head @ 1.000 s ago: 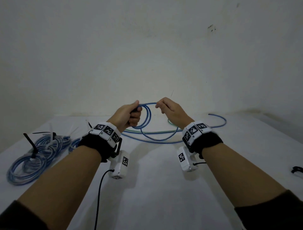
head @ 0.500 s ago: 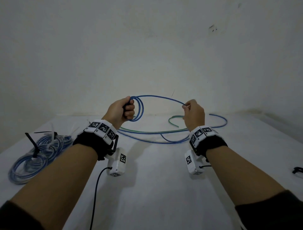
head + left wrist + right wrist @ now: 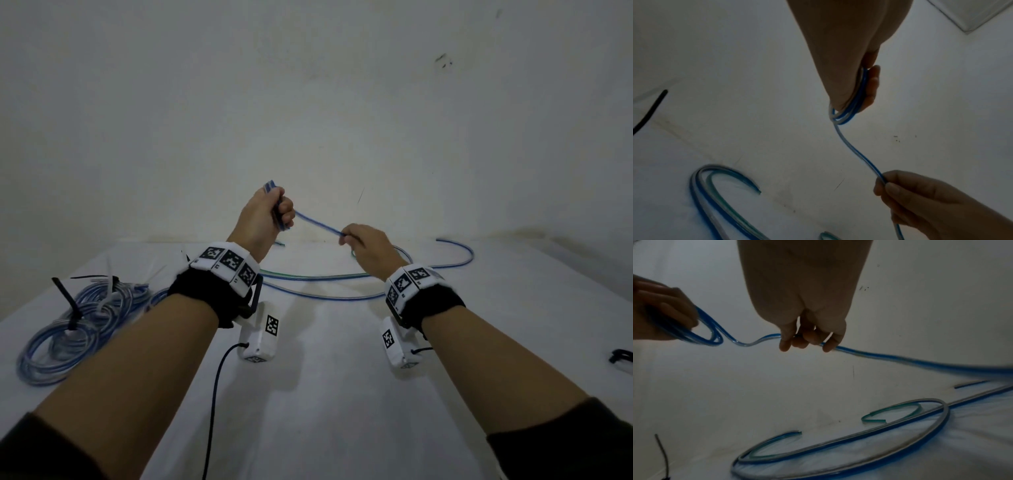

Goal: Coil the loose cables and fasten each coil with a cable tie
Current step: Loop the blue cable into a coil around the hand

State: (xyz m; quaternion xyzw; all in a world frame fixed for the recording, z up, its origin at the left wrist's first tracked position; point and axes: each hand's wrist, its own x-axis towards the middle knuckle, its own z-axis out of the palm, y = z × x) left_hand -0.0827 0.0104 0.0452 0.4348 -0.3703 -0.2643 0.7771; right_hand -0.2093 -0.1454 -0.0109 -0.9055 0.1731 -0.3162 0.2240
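My left hand point(image 3: 265, 217) gripped the small coil point(image 3: 854, 104) above the worktop point(image 3: 325, 394), my right hand point(image 3: 368, 246) pinched the cable point(image 3: 900, 357) beside it — a slack grip could let the loops spring open.

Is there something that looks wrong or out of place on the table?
Nothing is spilled or broken. One small oddity: a short green-tinted clear cable piece lies loose among the long blue-striped clear cable, curled, with cut ends. A black cable tie lies alone near the table's right edge.
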